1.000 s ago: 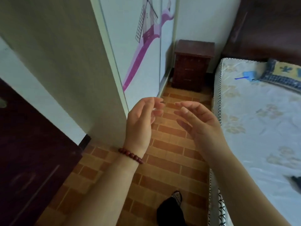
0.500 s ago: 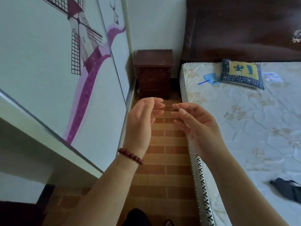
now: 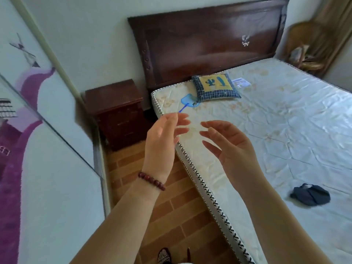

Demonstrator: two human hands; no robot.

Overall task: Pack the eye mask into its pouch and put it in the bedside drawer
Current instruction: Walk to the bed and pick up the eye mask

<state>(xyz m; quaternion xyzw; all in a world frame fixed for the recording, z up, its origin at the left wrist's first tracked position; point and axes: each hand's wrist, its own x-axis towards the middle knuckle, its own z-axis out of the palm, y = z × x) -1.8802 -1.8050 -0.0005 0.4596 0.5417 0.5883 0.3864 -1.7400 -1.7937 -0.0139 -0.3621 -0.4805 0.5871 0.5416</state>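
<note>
A dark navy fabric item (image 3: pixel 310 194), the eye mask or its pouch, lies crumpled on the mattress at the right. I cannot tell mask from pouch. The dark wooden bedside cabinet (image 3: pixel 116 111) stands at the bed's head, left of the mattress, with its drawers closed. My left hand (image 3: pixel 162 140), with a red bead bracelet on its wrist, and my right hand (image 3: pixel 230 147) are raised in front of me over the mattress edge, palms facing each other. Both have their fingers apart and hold nothing. The dark item lies well to the right of and below my right hand.
The bare white mattress (image 3: pixel 276 141) has a patterned edge. A blue checked cushion (image 3: pixel 215 88) and a blue fly swatter (image 3: pixel 187 101) lie near the dark headboard (image 3: pixel 209 40). A wardrobe with a windmill picture (image 3: pixel 38 130) lines the left of a narrow brick-tile aisle (image 3: pixel 171 216).
The view has swung right, from the wardrobe and aisle to the bed. The dark fabric item is now fully in view. My hands have stayed raised and have moved a little apart.
</note>
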